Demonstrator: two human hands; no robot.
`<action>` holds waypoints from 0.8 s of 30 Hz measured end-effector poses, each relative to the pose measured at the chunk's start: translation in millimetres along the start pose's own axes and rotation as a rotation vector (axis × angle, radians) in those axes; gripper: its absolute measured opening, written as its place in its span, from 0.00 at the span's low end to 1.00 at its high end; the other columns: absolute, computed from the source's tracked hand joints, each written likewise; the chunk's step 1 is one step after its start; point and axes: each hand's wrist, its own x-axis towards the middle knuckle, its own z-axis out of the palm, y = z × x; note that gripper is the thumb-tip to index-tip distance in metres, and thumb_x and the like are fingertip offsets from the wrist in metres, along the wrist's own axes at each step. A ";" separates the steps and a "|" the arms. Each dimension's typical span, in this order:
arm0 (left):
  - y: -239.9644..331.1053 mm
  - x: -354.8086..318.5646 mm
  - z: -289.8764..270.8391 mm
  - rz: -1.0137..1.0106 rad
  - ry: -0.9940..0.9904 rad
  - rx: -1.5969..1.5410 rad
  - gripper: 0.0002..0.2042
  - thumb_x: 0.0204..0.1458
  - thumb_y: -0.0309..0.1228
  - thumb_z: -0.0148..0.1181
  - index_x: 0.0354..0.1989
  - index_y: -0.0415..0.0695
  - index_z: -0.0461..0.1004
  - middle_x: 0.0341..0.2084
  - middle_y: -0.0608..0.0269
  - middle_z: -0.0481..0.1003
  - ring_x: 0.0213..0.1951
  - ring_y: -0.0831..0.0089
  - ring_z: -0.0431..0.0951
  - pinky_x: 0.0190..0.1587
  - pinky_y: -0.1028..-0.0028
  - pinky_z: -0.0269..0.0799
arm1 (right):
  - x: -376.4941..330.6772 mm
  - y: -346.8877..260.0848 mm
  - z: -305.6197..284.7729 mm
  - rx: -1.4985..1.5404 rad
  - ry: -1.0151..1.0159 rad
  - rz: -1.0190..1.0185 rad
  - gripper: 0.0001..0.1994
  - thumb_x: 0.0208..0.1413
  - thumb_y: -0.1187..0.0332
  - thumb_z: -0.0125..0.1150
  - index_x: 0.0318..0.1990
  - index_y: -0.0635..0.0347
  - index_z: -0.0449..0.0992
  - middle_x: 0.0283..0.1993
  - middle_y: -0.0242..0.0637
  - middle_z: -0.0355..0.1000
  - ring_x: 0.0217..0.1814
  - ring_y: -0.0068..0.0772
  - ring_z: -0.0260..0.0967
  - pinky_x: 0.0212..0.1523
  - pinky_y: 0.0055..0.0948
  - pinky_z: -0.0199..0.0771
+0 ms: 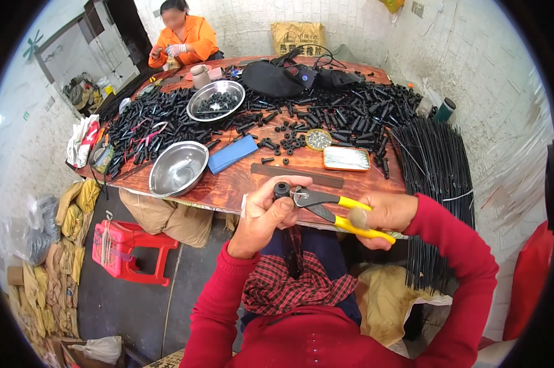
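Observation:
My left hand [261, 216] is closed round a black tubular part with a round, hollow-looking end [282, 189], held upright just off the table's front edge. A long dark piece [293, 253] hangs below that hand; whether it belongs to the same part I cannot tell. In my right hand [387, 214] is a pair of pliers with yellow handles [350, 228]. Their metal jaws meet the side of the black part beside my left fingers, and what lies between the jaws is too small to make out.
Black tubular parts [160, 126] are heaped across the red-brown table [228, 186]. Nearby are steel bowls [180, 164], a blue block [232, 153], a dark flat bar [298, 175], a tin of thin pins [347, 158] and black rods [439, 159]. Far left sits a co-worker in orange [197, 35]. A red stool [129, 250] stands below.

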 end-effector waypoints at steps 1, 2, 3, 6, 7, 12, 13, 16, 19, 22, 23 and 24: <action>-1.5 -2.4 1.8 -0.007 0.006 0.026 0.22 0.63 0.39 0.53 0.58 0.33 0.65 0.20 0.75 0.61 0.21 0.86 0.57 0.24 0.83 0.52 | 2.1 6.9 -3.7 -0.058 -0.027 -0.005 0.23 0.54 0.50 0.66 0.43 0.61 0.71 0.22 0.34 0.70 0.16 0.20 0.65 0.16 0.20 0.62; 0.7 -1.0 -2.2 0.012 0.016 0.043 0.22 0.62 0.40 0.54 0.57 0.33 0.65 0.19 0.75 0.61 0.21 0.86 0.57 0.24 0.83 0.52 | -1.8 -6.1 7.6 -0.232 0.189 -0.096 0.23 0.50 0.53 0.70 0.43 0.61 0.71 0.25 0.35 0.70 0.18 0.21 0.67 0.18 0.21 0.64; -1.0 -2.5 -3.3 0.010 0.032 0.045 0.22 0.62 0.40 0.54 0.57 0.33 0.65 0.19 0.75 0.61 0.21 0.86 0.57 0.24 0.83 0.52 | -6.1 -18.8 18.7 -0.404 0.405 -0.190 0.23 0.47 0.57 0.73 0.43 0.61 0.70 0.28 0.36 0.71 0.20 0.22 0.68 0.19 0.22 0.66; -1.6 1.2 -5.2 0.038 0.058 0.000 0.24 0.62 0.40 0.54 0.58 0.33 0.64 0.19 0.75 0.59 0.21 0.86 0.55 0.24 0.83 0.51 | -2.2 -14.4 24.3 -1.200 0.885 -0.801 0.24 0.47 0.59 0.71 0.44 0.67 0.70 0.36 0.39 0.74 0.30 0.30 0.75 0.29 0.31 0.75; -1.1 0.7 -4.8 0.039 0.063 0.000 0.24 0.62 0.40 0.54 0.58 0.33 0.64 0.19 0.75 0.59 0.21 0.86 0.55 0.24 0.83 0.51 | -3.7 -16.2 25.2 -1.397 0.948 -0.885 0.23 0.53 0.55 0.67 0.43 0.69 0.70 0.32 0.40 0.74 0.25 0.30 0.74 0.25 0.30 0.74; 0.4 -2.3 -2.8 -0.013 -0.066 -0.030 0.26 0.62 0.41 0.54 0.61 0.34 0.63 0.20 0.76 0.60 0.21 0.86 0.56 0.24 0.83 0.51 | -12.3 8.3 6.2 0.146 0.092 -0.028 0.28 0.63 0.45 0.47 0.41 0.68 0.71 0.21 0.39 0.71 0.12 0.23 0.65 0.14 0.21 0.64; -0.3 -1.3 -1.5 -0.013 -0.061 -0.031 0.26 0.62 0.41 0.54 0.61 0.34 0.63 0.20 0.76 0.60 0.21 0.86 0.56 0.24 0.83 0.51 | -12.0 6.9 1.2 0.188 0.044 -0.011 0.25 0.62 0.48 0.54 0.42 0.67 0.71 0.22 0.39 0.72 0.14 0.24 0.66 0.15 0.21 0.65; -2.4 1.0 -2.1 0.003 0.002 0.026 0.25 0.62 0.42 0.54 0.59 0.33 0.64 0.20 0.76 0.61 0.21 0.87 0.56 0.24 0.83 0.50 | -14.3 -5.4 16.4 -0.547 0.402 -0.261 0.21 0.55 0.55 0.65 0.44 0.65 0.71 0.25 0.38 0.73 0.18 0.26 0.70 0.18 0.24 0.67; -2.9 1.8 -2.9 0.024 0.038 0.036 0.25 0.62 0.42 0.54 0.59 0.34 0.65 0.20 0.76 0.61 0.21 0.87 0.57 0.24 0.83 0.51 | -3.9 -12.3 29.4 -1.141 0.906 -0.905 0.23 0.39 0.68 0.73 0.43 0.67 0.72 0.23 0.39 0.73 0.20 0.29 0.72 0.23 0.29 0.71; -3.2 2.9 -6.6 -0.002 -0.015 0.030 0.25 0.62 0.42 0.54 0.59 0.34 0.65 0.21 0.76 0.61 0.21 0.87 0.56 0.24 0.83 0.51 | -22.1 -23.3 35.6 -0.747 0.725 -0.493 0.21 0.56 0.54 0.60 0.44 0.67 0.73 0.21 0.40 0.72 0.15 0.27 0.69 0.19 0.24 0.69; -2.0 1.3 -3.7 -0.006 -0.018 0.030 0.25 0.62 0.42 0.54 0.59 0.34 0.65 0.21 0.76 0.61 0.21 0.87 0.56 0.24 0.83 0.51 | -27.6 -28.1 38.2 -0.231 0.463 -0.108 0.26 0.60 0.47 0.54 0.42 0.68 0.73 0.20 0.40 0.72 0.14 0.25 0.68 0.17 0.22 0.68; 0.5 -1.3 2.2 -0.011 0.000 0.024 0.28 0.61 0.43 0.55 0.59 0.32 0.63 0.20 0.75 0.60 0.20 0.86 0.55 0.23 0.82 0.50 | -21.9 -13.6 22.7 -0.009 0.290 0.022 0.33 0.63 0.40 0.43 0.40 0.70 0.75 0.18 0.37 0.70 0.11 0.22 0.64 0.15 0.21 0.66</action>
